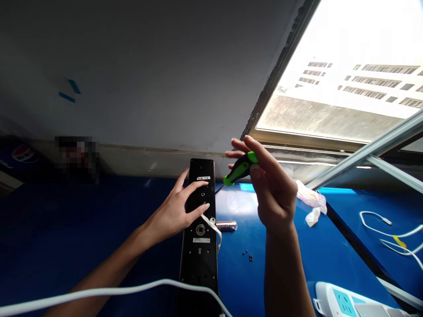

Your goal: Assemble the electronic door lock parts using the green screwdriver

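A long black panel (199,259), which looks like the back of a door lock, lies on the blue tabletop with labels, holes and a round fitting on its face. My left hand (175,207) rests across its upper half from the left, fingers spread, thumb beside a white connector cable (211,224). In my right hand (274,193) is a green and black screwdriver (241,168), held between thumb and fingers. Its shaft slants down to the panel's right edge; whether the tip touches is unclear. Several small black screws (250,258) lie right of the panel.
A shiny wrapped cylinder (226,226) sits against the panel's right side. A thick white cable (132,290) crosses the foreground. At the right are a power strip (343,304), a coiled white cable (376,220), plastic wrapping (310,198) and a metal frame (366,149) by the window.
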`<action>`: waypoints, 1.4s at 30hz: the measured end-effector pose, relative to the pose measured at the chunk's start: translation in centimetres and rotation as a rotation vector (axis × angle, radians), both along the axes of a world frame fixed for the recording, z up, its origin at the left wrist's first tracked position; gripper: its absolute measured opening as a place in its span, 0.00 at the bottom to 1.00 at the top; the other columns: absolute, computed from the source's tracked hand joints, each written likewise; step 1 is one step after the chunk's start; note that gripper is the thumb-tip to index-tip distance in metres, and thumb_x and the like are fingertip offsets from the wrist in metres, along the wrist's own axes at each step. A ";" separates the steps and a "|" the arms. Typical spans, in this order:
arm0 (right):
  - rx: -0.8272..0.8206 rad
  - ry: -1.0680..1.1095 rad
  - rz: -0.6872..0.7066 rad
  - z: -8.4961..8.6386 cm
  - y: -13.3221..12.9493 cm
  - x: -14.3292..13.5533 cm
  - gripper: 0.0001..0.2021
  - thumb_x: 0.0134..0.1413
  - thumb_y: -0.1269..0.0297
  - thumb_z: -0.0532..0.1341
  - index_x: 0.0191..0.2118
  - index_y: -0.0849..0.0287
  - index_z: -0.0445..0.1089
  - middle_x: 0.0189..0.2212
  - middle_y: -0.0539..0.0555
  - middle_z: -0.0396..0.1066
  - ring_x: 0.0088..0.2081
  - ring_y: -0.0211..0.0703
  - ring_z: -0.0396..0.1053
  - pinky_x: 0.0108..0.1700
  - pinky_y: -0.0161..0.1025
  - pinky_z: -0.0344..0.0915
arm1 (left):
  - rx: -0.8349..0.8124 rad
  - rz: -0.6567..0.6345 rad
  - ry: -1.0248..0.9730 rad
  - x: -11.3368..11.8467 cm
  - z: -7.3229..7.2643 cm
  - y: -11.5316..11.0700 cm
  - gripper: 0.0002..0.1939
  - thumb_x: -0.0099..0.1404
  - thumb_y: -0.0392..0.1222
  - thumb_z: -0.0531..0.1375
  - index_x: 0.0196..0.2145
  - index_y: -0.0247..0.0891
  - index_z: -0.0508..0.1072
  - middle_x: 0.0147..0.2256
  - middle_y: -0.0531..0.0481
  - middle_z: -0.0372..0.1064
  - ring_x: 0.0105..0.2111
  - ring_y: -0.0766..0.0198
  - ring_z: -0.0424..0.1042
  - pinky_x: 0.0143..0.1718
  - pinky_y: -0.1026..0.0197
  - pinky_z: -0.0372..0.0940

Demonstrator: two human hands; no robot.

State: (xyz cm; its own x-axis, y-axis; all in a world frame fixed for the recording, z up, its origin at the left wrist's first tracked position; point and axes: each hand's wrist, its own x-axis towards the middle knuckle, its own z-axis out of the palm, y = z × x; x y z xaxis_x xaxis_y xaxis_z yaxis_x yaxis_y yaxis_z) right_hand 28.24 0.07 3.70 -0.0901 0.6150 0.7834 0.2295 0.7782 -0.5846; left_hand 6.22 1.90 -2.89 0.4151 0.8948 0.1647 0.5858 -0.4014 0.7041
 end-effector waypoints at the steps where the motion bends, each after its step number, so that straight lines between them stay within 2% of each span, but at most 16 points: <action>1: -0.002 0.007 0.023 0.0 -0.1 -0.1 0.22 0.71 0.68 0.58 0.65 0.43 0.70 0.59 0.55 0.75 0.54 0.52 0.77 0.52 0.54 0.79 | 0.002 0.002 0.001 0.0 0.0 0.0 0.27 0.70 0.56 0.63 0.64 0.50 0.70 0.76 0.48 0.37 0.73 0.40 0.53 0.71 0.39 0.57; 5: 0.072 0.030 -0.110 0.0 -0.1 -0.5 0.20 0.57 0.70 0.72 0.54 0.42 0.80 0.46 0.52 0.76 0.44 0.47 0.77 0.45 0.47 0.80 | 0.016 -0.002 0.002 0.1 -0.1 0.0 0.27 0.70 0.55 0.64 0.64 0.51 0.71 0.76 0.49 0.39 0.73 0.41 0.53 0.71 0.39 0.57; 8: 0.087 -0.010 -0.157 0.0 -0.1 -0.7 0.16 0.66 0.65 0.65 0.57 0.44 0.78 0.51 0.54 0.75 0.49 0.48 0.76 0.50 0.49 0.79 | 0.034 -0.001 0.000 0.0 -0.1 0.1 0.27 0.69 0.56 0.64 0.63 0.51 0.71 0.76 0.49 0.41 0.73 0.41 0.54 0.71 0.39 0.58; 11: 0.041 -0.050 -0.046 0.0 -0.3 -0.9 0.21 0.73 0.67 0.56 0.65 0.46 0.71 0.59 0.55 0.74 0.57 0.51 0.75 0.58 0.55 0.76 | 0.041 -0.006 -0.019 0.0 -0.1 0.2 0.27 0.69 0.57 0.64 0.63 0.51 0.71 0.75 0.47 0.44 0.72 0.40 0.54 0.70 0.39 0.59; 13: 0.037 -0.034 -0.064 -0.1 -0.3 -1.0 0.19 0.70 0.66 0.61 0.62 0.45 0.73 0.55 0.54 0.76 0.53 0.50 0.77 0.54 0.52 0.79 | 0.044 -0.012 -0.034 0.0 -0.1 0.2 0.27 0.69 0.57 0.64 0.63 0.51 0.71 0.75 0.47 0.44 0.72 0.41 0.54 0.71 0.39 0.58; 15: 0.069 -0.006 -0.173 -0.2 -0.2 -0.9 0.17 0.62 0.64 0.69 0.56 0.44 0.78 0.48 0.53 0.75 0.47 0.46 0.77 0.48 0.47 0.80 | 0.039 -0.013 -0.041 0.1 -0.1 0.2 0.27 0.69 0.57 0.64 0.63 0.52 0.71 0.75 0.48 0.43 0.73 0.42 0.54 0.71 0.40 0.57; 17: 0.096 -0.005 -0.232 -0.3 -0.1 -0.8 0.16 0.61 0.63 0.70 0.54 0.45 0.79 0.47 0.54 0.72 0.48 0.46 0.75 0.49 0.46 0.79 | 0.025 -0.011 -0.043 0.1 -0.1 0.2 0.26 0.69 0.58 0.63 0.63 0.54 0.71 0.75 0.49 0.43 0.73 0.43 0.53 0.71 0.40 0.58; 21: 0.045 -0.044 -0.056 -0.3 -0.2 -0.3 0.21 0.72 0.66 0.55 0.65 0.47 0.70 0.59 0.57 0.72 0.58 0.50 0.74 0.55 0.51 0.77 | 0.016 -0.004 -0.037 0.2 0.0 0.2 0.27 0.69 0.58 0.64 0.62 0.53 0.71 0.75 0.49 0.43 0.73 0.42 0.53 0.71 0.39 0.58; 23: 0.024 -0.024 -0.040 -0.3 -0.3 -0.2 0.20 0.70 0.67 0.59 0.64 0.46 0.72 0.56 0.55 0.75 0.54 0.49 0.77 0.52 0.50 0.79 | 0.027 -0.008 -0.035 0.2 0.0 0.2 0.26 0.69 0.58 0.64 0.62 0.53 0.72 0.75 0.48 0.44 0.73 0.41 0.54 0.71 0.39 0.57; 27: 0.100 0.014 -0.166 -0.3 -0.2 -0.4 0.16 0.61 0.65 0.70 0.53 0.45 0.80 0.45 0.52 0.74 0.43 0.43 0.76 0.46 0.44 0.79 | 0.044 -0.015 -0.030 0.1 -0.2 0.3 0.27 0.69 0.58 0.63 0.63 0.52 0.71 0.75 0.48 0.43 0.73 0.41 0.54 0.71 0.39 0.56; 29: 0.099 -0.008 -0.125 -0.2 -0.2 -0.6 0.17 0.67 0.65 0.65 0.58 0.45 0.77 0.49 0.55 0.74 0.47 0.44 0.75 0.49 0.45 0.78 | 0.035 -0.015 -0.030 0.1 -0.3 0.4 0.27 0.69 0.58 0.63 0.63 0.53 0.70 0.75 0.48 0.42 0.73 0.42 0.53 0.72 0.39 0.55; 31: 0.042 -0.019 0.008 -0.2 -0.2 -0.7 0.21 0.71 0.68 0.58 0.65 0.46 0.71 0.56 0.56 0.74 0.54 0.47 0.75 0.53 0.47 0.77 | 0.021 -0.016 -0.043 0.1 -0.3 0.4 0.27 0.69 0.58 0.63 0.63 0.53 0.71 0.75 0.49 0.42 0.73 0.42 0.53 0.72 0.39 0.55; 33: -0.004 -0.003 0.095 -0.3 -0.3 -0.9 0.22 0.71 0.70 0.58 0.66 0.44 0.69 0.58 0.55 0.75 0.55 0.47 0.75 0.53 0.48 0.78 | 0.018 -0.018 -0.063 0.2 -0.3 0.3 0.26 0.69 0.58 0.64 0.62 0.54 0.71 0.75 0.50 0.42 0.73 0.42 0.53 0.72 0.39 0.56; 37: 0.019 0.012 -0.133 -0.4 -0.2 -1.4 0.16 0.60 0.66 0.71 0.53 0.44 0.79 0.45 0.52 0.75 0.44 0.44 0.75 0.48 0.46 0.79 | 0.010 -0.019 -0.109 0.3 -0.2 0.3 0.26 0.68 0.59 0.65 0.61 0.54 0.72 0.74 0.52 0.45 0.71 0.43 0.57 0.71 0.41 0.59; 39: 0.019 0.001 -0.224 -0.4 -0.2 -1.6 0.15 0.59 0.62 0.72 0.52 0.45 0.79 0.44 0.53 0.72 0.43 0.44 0.73 0.47 0.47 0.79 | 0.001 -0.015 -0.118 0.3 -0.2 0.3 0.26 0.67 0.59 0.65 0.61 0.54 0.72 0.74 0.52 0.45 0.71 0.43 0.57 0.70 0.41 0.60; 42: -0.030 -0.028 -0.105 -0.1 -0.4 -1.5 0.18 0.69 0.63 0.61 0.62 0.45 0.73 0.54 0.56 0.73 0.52 0.48 0.74 0.52 0.49 0.78 | -0.009 -0.008 -0.114 0.2 -0.1 0.3 0.26 0.67 0.58 0.65 0.61 0.53 0.73 0.74 0.50 0.45 0.71 0.42 0.57 0.70 0.39 0.61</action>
State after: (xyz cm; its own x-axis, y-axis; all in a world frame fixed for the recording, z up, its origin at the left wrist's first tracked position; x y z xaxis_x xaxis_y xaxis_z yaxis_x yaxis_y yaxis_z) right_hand 26.77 -0.38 3.58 -0.0455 0.6453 0.7626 0.3255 0.7313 -0.5994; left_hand 6.46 2.16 -3.00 0.4009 0.8933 0.2033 0.4991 -0.3990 0.7692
